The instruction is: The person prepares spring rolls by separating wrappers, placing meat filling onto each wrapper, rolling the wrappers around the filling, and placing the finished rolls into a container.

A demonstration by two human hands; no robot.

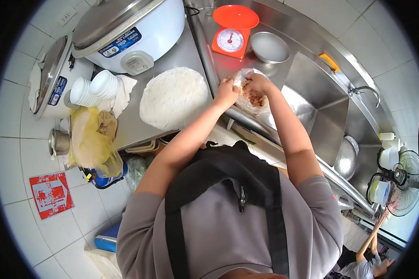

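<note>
A clear plastic bag [264, 109] with reddish-brown, crumbly food [254, 97] inside rests at the near edge of the steel sink counter. My left hand [226, 94] pinches the bag's left edge. Over the bag's mouth, my right hand [258, 84] has its fingers curled down at the food; the fingertips are partly hidden, and what they grip cannot be made out. To the left of my hands, a large round white sheet [173, 98] with a rough surface lies on the steel table.
Beyond the bag stand an orange-red kitchen scale [230, 41] and a metal bowl [269, 47]. A sink [328, 125] with a tap [368, 93] is on the right. Rice cookers [130, 32], stacked white bowls [84, 92] and a yellow bag [94, 139] are leftward. Another person [365, 267] is lower right.
</note>
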